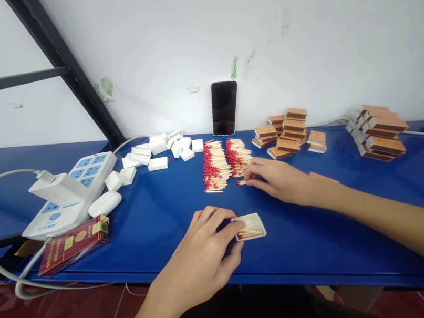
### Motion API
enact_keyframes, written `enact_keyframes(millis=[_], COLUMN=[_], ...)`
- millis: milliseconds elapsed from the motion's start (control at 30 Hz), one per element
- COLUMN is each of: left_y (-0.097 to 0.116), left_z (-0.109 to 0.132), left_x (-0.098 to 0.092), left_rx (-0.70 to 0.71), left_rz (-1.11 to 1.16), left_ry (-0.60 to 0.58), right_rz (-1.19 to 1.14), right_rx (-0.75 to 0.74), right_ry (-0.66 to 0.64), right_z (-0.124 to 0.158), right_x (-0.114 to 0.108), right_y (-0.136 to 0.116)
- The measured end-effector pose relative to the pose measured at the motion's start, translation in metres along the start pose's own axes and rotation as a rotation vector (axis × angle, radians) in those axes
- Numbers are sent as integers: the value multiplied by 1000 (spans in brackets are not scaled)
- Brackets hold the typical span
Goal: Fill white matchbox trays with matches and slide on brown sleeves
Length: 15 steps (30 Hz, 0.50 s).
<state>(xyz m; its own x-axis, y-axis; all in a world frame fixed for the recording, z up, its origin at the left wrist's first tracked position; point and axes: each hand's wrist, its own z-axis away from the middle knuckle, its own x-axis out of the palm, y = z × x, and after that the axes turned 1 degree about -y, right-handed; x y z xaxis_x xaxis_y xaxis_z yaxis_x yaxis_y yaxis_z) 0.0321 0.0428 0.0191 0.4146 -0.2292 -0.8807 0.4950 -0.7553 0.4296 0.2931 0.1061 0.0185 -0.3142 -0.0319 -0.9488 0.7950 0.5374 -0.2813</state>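
Note:
My left hand grips the left end of a small white matchbox tray near the table's front edge. Several matches lie inside it, partly covered by my fingers. At the near end of the right-hand match pile, my right hand is closed in a pinch. Red match heads poke out at its fingertips; how many matches are pinched is hidden. A larger pile of red-headed matches lies just to the left.
White empty trays are scattered at the back left. Orange matchbox sleeves and stacked matchboxes stand to the right. A phone leans on the wall. A power strip, cable and red packet occupy the left.

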Motion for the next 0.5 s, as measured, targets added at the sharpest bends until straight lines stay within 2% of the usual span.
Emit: enact_keyframes(millis=[167, 267, 433, 500], left_y=[-1, 0, 1, 1], left_z=[0, 1, 2, 2], left_x=[0, 0, 0, 0], left_rx=[-3, -3, -38, -79], left_rz=[19, 29, 69, 104], left_ry=[-14, -18, -5, 8], right_rz=[-101, -128, -64, 36], right_rx=[42, 78, 47, 1], right_ry=[-69, -159, -396, -418], right_z=[19, 22, 16, 16], right_x=[-6, -15, -35, -36], right_y=[-14, -20, -24, -26])
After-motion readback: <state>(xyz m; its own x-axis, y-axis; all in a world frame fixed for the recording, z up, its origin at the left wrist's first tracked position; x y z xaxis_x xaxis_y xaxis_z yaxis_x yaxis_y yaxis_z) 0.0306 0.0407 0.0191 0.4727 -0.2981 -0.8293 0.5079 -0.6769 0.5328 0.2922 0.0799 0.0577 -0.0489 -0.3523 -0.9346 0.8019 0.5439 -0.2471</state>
